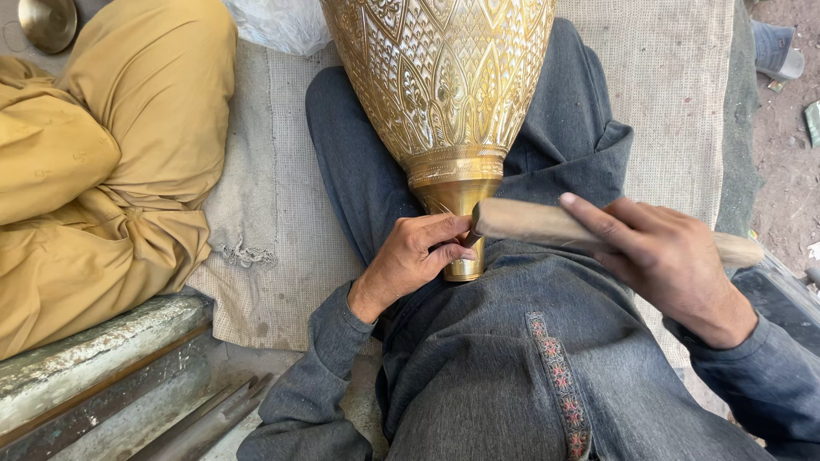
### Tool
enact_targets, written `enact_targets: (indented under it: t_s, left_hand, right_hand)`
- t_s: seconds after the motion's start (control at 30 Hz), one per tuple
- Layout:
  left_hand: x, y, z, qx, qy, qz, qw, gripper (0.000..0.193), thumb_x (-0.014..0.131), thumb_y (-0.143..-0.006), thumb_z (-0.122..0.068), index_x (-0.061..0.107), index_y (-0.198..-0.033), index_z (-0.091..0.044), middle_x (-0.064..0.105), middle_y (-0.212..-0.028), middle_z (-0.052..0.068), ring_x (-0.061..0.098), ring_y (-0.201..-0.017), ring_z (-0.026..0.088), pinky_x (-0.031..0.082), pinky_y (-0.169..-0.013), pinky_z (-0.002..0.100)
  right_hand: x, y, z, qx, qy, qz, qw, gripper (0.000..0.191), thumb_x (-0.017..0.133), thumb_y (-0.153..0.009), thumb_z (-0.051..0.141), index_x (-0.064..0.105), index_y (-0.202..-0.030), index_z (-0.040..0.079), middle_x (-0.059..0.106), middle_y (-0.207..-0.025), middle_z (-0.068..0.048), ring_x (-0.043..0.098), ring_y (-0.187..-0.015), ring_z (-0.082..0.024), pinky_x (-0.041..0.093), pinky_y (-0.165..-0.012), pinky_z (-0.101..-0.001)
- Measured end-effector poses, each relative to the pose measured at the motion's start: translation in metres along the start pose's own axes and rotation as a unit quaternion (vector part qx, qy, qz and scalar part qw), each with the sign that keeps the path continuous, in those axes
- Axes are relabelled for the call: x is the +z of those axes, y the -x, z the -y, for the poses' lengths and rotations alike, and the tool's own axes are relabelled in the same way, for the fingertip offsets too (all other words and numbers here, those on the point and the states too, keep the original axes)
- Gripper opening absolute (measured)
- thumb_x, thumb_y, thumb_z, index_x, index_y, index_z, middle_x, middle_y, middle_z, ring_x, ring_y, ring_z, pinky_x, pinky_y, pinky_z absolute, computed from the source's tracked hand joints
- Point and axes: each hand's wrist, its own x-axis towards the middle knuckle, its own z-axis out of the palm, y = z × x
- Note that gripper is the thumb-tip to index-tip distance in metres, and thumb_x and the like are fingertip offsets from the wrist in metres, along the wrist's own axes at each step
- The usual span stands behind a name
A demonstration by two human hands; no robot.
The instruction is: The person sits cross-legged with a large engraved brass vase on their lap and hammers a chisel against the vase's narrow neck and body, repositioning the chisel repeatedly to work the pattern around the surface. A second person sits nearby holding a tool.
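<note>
A large engraved brass vase (440,94) lies across the person's lap, its plain narrow neck pointing near. The left hand (408,260) pinches a thin chisel (471,238) against the neck, fingers curled tight around it. The right hand (666,260) grips a wooden mallet (530,222), whose left end touches the chisel's top. At far left sits another person in tan clothes (102,162), on a woven mat (273,230).

One brass vase (440,94); one wooden mallet (547,224); two hands (410,256).
</note>
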Motion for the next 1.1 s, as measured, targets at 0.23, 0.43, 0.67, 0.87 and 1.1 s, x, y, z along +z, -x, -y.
enact_targets:
  t_s: [0.23, 0.43, 0.67, 0.87, 1.1]
  left_hand:
    - [0.000, 0.001, -0.001, 0.026, 0.013, -0.001, 1.000, 0.044, 0.078, -0.091, -0.012, 0.066, -0.133, -0.013, 0.077, -0.118, 0.008, 0.077, -0.105, 0.022, 0.065, -0.091, 0.032]
    - [0.006, 0.004, -0.003, -0.028, 0.022, -0.028, 0.999, 0.044, 0.079, -0.090, -0.013, 0.066, -0.133, -0.012, 0.077, -0.107, 0.008, 0.078, -0.093, 0.017, 0.066, -0.082, 0.029]
    - [0.019, 0.014, -0.004, -0.080, 0.034, -0.104, 0.991, 0.038, 0.080, -0.092, -0.015, 0.069, -0.128, -0.011, 0.077, -0.095, 0.006, 0.077, -0.083, 0.014, 0.066, -0.074, 0.028]
    - [0.030, 0.025, -0.007, -0.114, 0.071, -0.182, 0.974, 0.042, 0.078, -0.093, -0.015, 0.066, -0.131, -0.004, 0.077, -0.094, 0.007, 0.076, -0.080, 0.013, 0.063, -0.071, 0.026]
    - [0.043, 0.030, -0.007, -0.158, 0.120, -0.256, 0.946, 0.045, 0.079, -0.093, -0.016, 0.065, -0.133, -0.003, 0.076, -0.089, 0.007, 0.074, -0.078, 0.012, 0.063, -0.068, 0.026]
  right_hand:
    - [-0.006, -0.009, -0.001, 0.097, -0.180, -0.038, 0.978, 0.071, 0.081, -0.086, 0.013, 0.052, -0.150, 0.015, 0.073, -0.119, -0.007, 0.073, -0.104, -0.016, 0.062, -0.094, -0.0305]
    - [-0.013, -0.025, 0.008, 0.069, -0.165, -0.066, 0.982, 0.069, 0.083, -0.080, 0.017, 0.058, -0.144, 0.012, 0.072, -0.105, -0.009, 0.070, -0.089, -0.019, 0.060, -0.080, -0.0338]
    - [-0.015, -0.040, -0.004, 0.015, -0.088, 0.058, 0.994, 0.067, 0.076, -0.087, 0.032, 0.055, -0.150, 0.030, 0.071, -0.081, 0.000, 0.064, -0.060, -0.011, 0.058, -0.055, -0.0280]
    - [-0.030, -0.062, 0.000, -0.012, -0.016, 0.045, 0.999, 0.068, 0.077, -0.085, 0.029, 0.058, -0.150, 0.024, 0.074, -0.104, -0.005, 0.061, -0.048, -0.006, 0.054, -0.041, -0.0239]
    - [-0.052, -0.089, 0.018, -0.083, -0.037, -0.004, 0.996, 0.065, 0.075, -0.087, 0.036, 0.059, -0.147, 0.017, 0.072, -0.106, -0.014, 0.063, -0.056, -0.010, 0.054, -0.044, -0.0255]
